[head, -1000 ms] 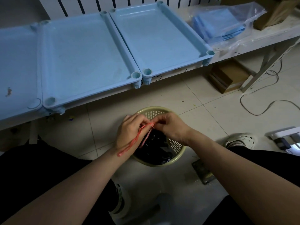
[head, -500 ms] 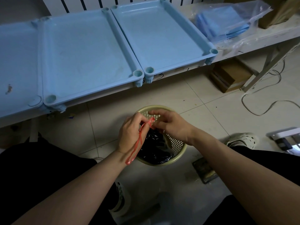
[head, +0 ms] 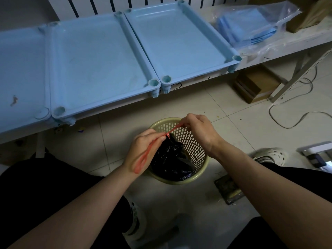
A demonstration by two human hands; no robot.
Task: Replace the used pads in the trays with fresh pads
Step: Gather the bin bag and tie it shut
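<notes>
Nearest to me, both hands work over the basket (head: 179, 178) on the floor between my knees. My left hand (head: 143, 150) is pinched shut on one end of the red drawstring (head: 145, 155), whose loose loop trails down over the wrist. My right hand (head: 199, 130) is pinched shut on the other end and draws it up and to the right, so the string runs taut between the two hands. The string meets at the gathered neck of the black bag (head: 172, 159), which sits inside the basket and fills its lower half.

I judge this as the disposal step: the bag is being tied shut. I cannot see into it, so whether the used pads are in there is my guess. The next move calls for cinching the knot tight, then letting go and reaching up to the shelf.

Further off, three blue trays sit side by side, touching, on the white shelf (head: 287, 45): the left tray (head: 23, 69), with a small brown stain, the middle tray (head: 97, 56) and the right tray (head: 176, 36). All three look bare, no pad in any. Just beside the right tray lies a clear plastic bag (head: 280, 17) holding a stack of folded fresh pads (head: 242, 27), not yet taken out.
</notes>
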